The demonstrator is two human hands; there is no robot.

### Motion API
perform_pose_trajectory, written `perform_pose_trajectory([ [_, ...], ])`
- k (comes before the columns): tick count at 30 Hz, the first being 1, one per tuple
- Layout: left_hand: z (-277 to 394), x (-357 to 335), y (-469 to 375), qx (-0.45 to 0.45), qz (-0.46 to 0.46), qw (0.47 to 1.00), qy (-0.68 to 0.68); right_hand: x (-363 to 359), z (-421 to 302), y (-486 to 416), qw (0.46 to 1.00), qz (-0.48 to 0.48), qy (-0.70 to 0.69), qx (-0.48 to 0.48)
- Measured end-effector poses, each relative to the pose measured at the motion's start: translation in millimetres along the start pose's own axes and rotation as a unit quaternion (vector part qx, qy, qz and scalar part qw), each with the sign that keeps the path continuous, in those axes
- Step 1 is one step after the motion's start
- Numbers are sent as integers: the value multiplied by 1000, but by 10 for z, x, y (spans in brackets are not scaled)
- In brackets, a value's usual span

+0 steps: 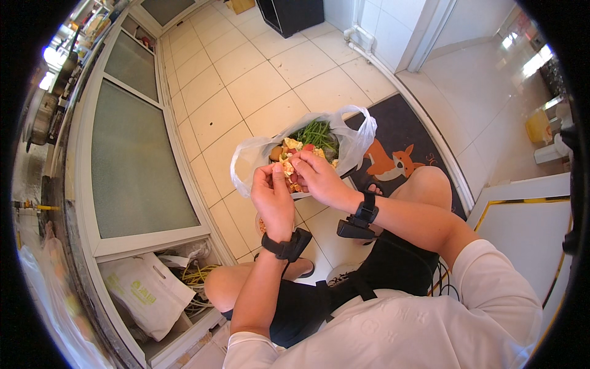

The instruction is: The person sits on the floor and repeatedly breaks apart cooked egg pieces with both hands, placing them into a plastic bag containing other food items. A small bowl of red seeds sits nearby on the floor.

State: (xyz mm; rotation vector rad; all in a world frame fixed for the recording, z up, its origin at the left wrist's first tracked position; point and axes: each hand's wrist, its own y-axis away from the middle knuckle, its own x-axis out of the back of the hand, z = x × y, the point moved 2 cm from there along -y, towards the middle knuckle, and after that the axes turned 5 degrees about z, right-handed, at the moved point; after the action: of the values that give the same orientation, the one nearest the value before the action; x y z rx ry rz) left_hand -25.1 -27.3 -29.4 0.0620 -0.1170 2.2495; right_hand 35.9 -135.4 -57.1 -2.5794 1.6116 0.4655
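Both my hands are raised over an open white plastic bag (348,138) that stands on the floor in front of me. My left hand (272,198) and my right hand (325,180) face each other, thumbs and fingertips pinched around a small pale food piece (286,164). It is largely hidden by my fingers and blends with the scraps behind, so its kind is unclear. Green vegetable stems (315,133) lie at the bag's far side. Yellow and reddish food scraps (295,144) fill the nearer part. A bowl of small reddish pieces (262,225) shows partly behind my left hand.
A dark floor mat with a fox picture (392,161) lies right of the bag. Left are cabinets with frosted glass doors (138,161) and an open compartment holding a white bag (147,295) and cables (198,275). A black box-like unit (295,16) stands farther off.
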Motion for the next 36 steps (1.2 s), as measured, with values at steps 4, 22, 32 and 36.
perform_pose_trajectory([
  [4, 3, -5, 2, -7, 4, 1000, 2, 6, -13, 4, 998, -23, 55, 3],
  [22, -15, 9, 11, -9, 18, 999, 36, -9, -144, 45, 992, -47, 116, 27],
  [32, 41, -47, 32, -22, 34, 999, 22, 31, -76, 0, 998, -46, -22, -24],
  [36, 48, -32, 21, -25, 33, 999, 26, -6, -137, 18, 998, -54, 22, -6],
])
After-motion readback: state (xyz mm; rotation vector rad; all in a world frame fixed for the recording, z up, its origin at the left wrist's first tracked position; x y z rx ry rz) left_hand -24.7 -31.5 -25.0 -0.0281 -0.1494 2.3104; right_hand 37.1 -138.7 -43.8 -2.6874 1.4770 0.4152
